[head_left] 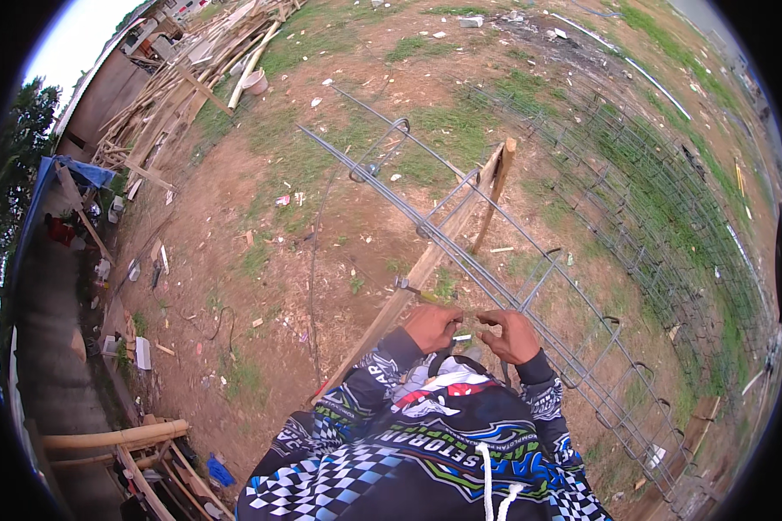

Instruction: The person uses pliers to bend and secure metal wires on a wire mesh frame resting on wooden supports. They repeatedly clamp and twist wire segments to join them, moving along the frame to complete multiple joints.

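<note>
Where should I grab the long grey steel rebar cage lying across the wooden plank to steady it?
Grip a top long bar of the rebar cage from above, just beyond the left hand and right hand. There it rests on the wooden plank, and gaps between stirrups probably leave finger room.

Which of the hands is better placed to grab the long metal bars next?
Probably the right hand. It sits right beside the long steel bars of the rebar cage, nearly touching them. The left hand is farther over, by the wooden plank. Both pinch something thin between them, likely wire, too small to tell.
</note>
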The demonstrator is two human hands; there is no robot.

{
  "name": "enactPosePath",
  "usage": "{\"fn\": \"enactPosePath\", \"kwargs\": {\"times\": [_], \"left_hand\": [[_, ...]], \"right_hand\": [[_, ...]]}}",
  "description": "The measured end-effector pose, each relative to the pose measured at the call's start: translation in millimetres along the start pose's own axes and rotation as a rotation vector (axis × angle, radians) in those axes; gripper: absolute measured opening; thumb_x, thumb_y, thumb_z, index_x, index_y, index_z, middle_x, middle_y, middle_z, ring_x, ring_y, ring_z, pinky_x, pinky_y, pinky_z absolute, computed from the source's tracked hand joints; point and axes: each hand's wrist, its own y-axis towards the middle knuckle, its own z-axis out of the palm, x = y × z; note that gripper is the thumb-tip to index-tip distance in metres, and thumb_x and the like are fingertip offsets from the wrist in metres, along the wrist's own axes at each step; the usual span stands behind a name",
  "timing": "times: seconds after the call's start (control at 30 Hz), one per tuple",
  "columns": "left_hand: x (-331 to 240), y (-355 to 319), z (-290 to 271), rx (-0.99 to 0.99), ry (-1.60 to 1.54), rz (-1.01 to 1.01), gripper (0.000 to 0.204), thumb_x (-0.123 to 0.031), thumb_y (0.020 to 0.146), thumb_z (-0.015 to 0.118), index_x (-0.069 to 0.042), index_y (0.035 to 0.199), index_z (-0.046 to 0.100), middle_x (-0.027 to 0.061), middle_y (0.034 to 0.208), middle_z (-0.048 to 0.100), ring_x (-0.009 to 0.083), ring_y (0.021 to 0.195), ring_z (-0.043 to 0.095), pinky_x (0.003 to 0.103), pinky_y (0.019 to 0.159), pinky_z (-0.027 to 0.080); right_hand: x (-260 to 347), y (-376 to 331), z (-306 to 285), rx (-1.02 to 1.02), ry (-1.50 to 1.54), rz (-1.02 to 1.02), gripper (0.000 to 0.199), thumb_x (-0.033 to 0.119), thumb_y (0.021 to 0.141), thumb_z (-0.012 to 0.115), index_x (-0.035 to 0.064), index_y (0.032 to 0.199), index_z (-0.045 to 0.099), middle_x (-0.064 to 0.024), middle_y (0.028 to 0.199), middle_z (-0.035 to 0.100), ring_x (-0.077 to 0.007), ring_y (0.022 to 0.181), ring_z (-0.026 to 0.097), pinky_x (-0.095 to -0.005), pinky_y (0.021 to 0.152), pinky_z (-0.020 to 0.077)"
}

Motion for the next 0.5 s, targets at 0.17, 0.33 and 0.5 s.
{"fn": "enactPosePath", "kwargs": {"times": [0.17, 0.33, 0.5], "left_hand": [[-43.9, 39.6, 8.1, 0.126, 0.180, 0.047, 0.019, -0.018, 0.083, 0.064, -0.008, 0.100, 0.068, 0.0164, 0.080, 0.066, 0.0384, 0.082, 0.064, 0.050, 0.071, 0.048], [-23.3, 106.8, -17.0, -0.292, -0.209, 0.241, 0.021, -0.024, 0.087, 0.065, -0.007, 0.099, 0.068, 0.0115, 0.096, 0.068, 0.0334, 0.096, 0.063, 0.046, 0.088, 0.044], [54.3, 155.3, 7.5, 0.040, 0.382, 0.178, 0.028, -0.032, 0.091, 0.061, -0.008, 0.103, 0.069, 0.0136, 0.096, 0.068, 0.0348, 0.096, 0.064, 0.057, 0.098, 0.035]], "right_hand": [[2.2, -13.4, 4.0, 0.030, -0.356, 0.157, 0.020, 0.013, 0.086, 0.056, 0.0052, 0.102, 0.064, -0.0210, 0.083, 0.068, -0.0414, 0.077, 0.066, -0.0518, 0.071, 0.0514], [-25.1, -36.7, -18.8, -0.379, -0.075, 0.384, 0.013, 0.018, 0.089, 0.057, 0.0074, 0.094, 0.064, -0.0166, 0.076, 0.067, -0.0403, 0.073, 0.066, -0.0480, 0.064, 0.0485], [-55.2, -45.4, -43.2, -0.572, -0.261, 0.734, 0.023, 0.032, 0.084, 0.068, 0.0093, 0.088, 0.071, -0.0157, 0.083, 0.070, -0.0376, 0.078, 0.067, -0.0444, 0.067, 0.0502]]}}
